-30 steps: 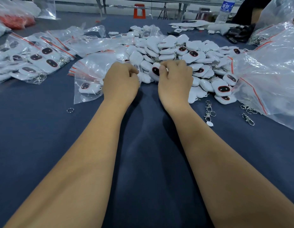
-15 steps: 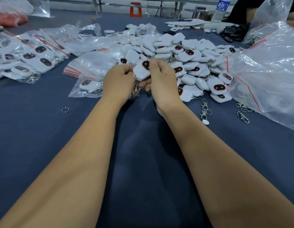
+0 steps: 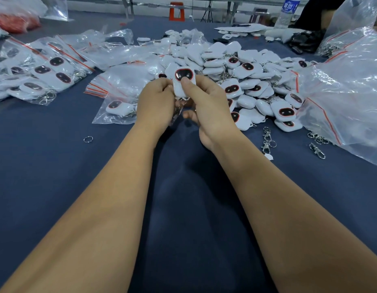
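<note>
Left hand (image 3: pixel 157 104): fingers curled, pinching the white keychain toy (image 3: pixel 184 83).
Right hand (image 3: pixel 208 108): thumb pressing the toy's front, gripping it.

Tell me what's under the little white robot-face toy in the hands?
A silvery keychain clip dangles below the white toy, between the left hand and right hand, which both pinch the toy. Where the clip joins it is hidden by fingers.

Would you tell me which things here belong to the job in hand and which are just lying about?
In hand: white fob, held by left hand and right hand; fob pile; zip bags.
Lying about: water bottle; split ring; orange stool.
</note>
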The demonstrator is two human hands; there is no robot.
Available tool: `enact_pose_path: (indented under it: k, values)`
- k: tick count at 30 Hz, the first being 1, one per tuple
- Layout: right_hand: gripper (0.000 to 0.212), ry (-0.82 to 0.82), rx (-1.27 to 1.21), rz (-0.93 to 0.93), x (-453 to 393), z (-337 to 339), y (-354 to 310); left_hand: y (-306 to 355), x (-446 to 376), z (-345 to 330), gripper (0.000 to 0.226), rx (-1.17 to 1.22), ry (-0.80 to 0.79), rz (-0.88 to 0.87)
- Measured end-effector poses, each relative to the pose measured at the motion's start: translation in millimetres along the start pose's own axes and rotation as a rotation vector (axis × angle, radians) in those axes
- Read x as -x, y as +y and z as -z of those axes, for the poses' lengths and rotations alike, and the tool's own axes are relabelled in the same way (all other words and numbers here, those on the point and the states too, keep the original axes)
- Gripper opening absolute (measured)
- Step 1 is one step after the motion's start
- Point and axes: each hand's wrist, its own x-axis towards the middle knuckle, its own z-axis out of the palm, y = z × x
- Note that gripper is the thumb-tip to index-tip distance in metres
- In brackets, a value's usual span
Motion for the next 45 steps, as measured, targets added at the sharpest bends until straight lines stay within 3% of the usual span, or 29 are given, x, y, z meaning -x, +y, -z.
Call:
enact_pose_path:
  k: [6,10,17,21,24,30,39,45]
  values:
    - [0.021,0.014,0.065,-0.025,-8,5,5,7,1,-3,0.034,0.236,0.043,0.066]
    - [0.027,0.066,0.120,-0.021,-13,13,8,4,4,-5,0.029,0.064,-0.012,-0.018]
    - [0.026,0.071,0.135,-0.021,-17,18,10,4,4,-5,0.041,0.007,-0.040,-0.030]
    - [0.024,0.040,0.176,-0.008,-17,17,12,6,7,-5,0.021,-0.038,-0.048,-0.022]
    - [0.023,0.038,0.188,-0.021,-17,16,11,6,6,-5,0.024,-0.092,-0.046,-0.028]
    - [0.018,0.036,0.108,-0.057,-15,15,6,6,7,-3,0.028,-0.069,-0.063,-0.033]
    - [0.018,0.015,0.154,-0.047,-14,16,5,3,5,-4,0.016,-0.085,-0.070,-0.068]
    - [0.019,0.030,0.170,-0.035,-14,15,7,4,6,-3,0.027,-0.066,-0.085,-0.051]
